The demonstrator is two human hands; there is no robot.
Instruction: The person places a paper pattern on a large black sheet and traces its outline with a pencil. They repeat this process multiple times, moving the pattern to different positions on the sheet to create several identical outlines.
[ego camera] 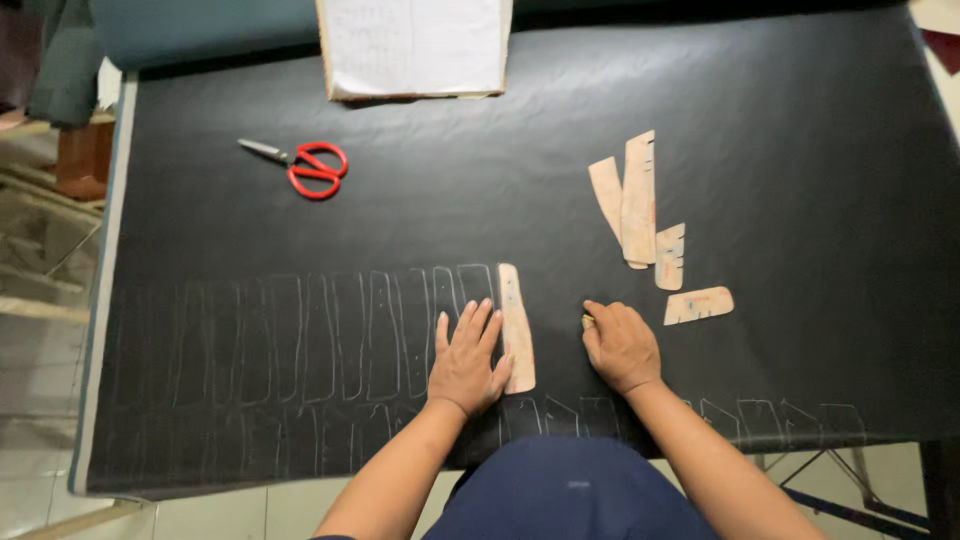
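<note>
A black sheet (520, 160) covers the table, with a row of chalk outlines (300, 335) drawn along its near part. My left hand (467, 360) lies flat with fingers spread, its thumb side touching a long tan cardboard template (517, 325) that rests on the sheet. My right hand (620, 345) is closed on a small yellowish marking piece (587, 321), just right of the template, knuckles on the sheet.
Several more tan templates (637, 200) lie to the right of centre, one (698, 305) near my right hand. Red-handled scissors (312, 167) sit at the upper left. A white paper pad (415, 45) is at the far edge. Floor shows beyond the left edge.
</note>
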